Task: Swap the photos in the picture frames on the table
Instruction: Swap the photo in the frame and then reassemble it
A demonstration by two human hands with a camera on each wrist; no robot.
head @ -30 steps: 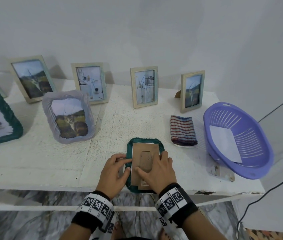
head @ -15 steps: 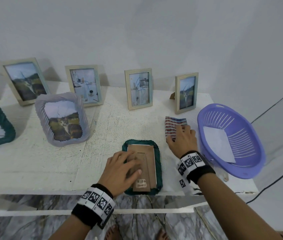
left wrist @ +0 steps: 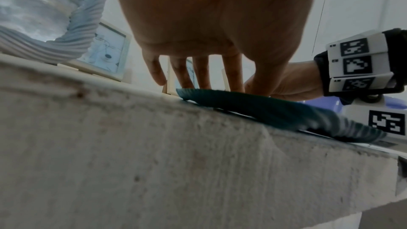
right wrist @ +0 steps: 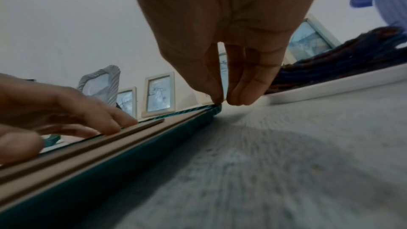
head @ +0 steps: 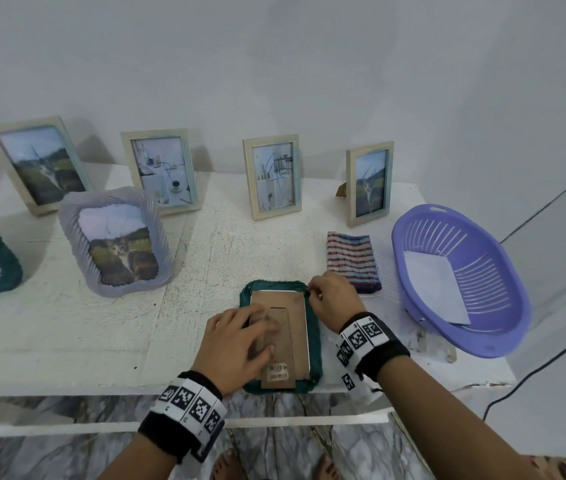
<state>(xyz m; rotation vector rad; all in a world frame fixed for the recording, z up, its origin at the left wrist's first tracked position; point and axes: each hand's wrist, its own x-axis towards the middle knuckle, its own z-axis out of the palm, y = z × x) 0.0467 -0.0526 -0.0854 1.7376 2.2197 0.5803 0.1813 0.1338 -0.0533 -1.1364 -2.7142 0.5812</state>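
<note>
Presently: white table (head: pixel 67 327), near edge, bears green frame (head: pixel 314 344) face down, brown backing board (head: pixel 292 317) uppermost. Left hand (head: pixel 236 344), fingers flat, presses the board; right hand (head: pixel 335 301) pinches the frame's far right corner (probably a retaining tab). Step judged: opening the back; next, freeing tabs, lifting board.

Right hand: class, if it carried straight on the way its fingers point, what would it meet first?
The right hand points away across the table; past the teal frame's corner, probably the middle cream frame, with the striped cloth just right. Depth is uncertain.
</note>
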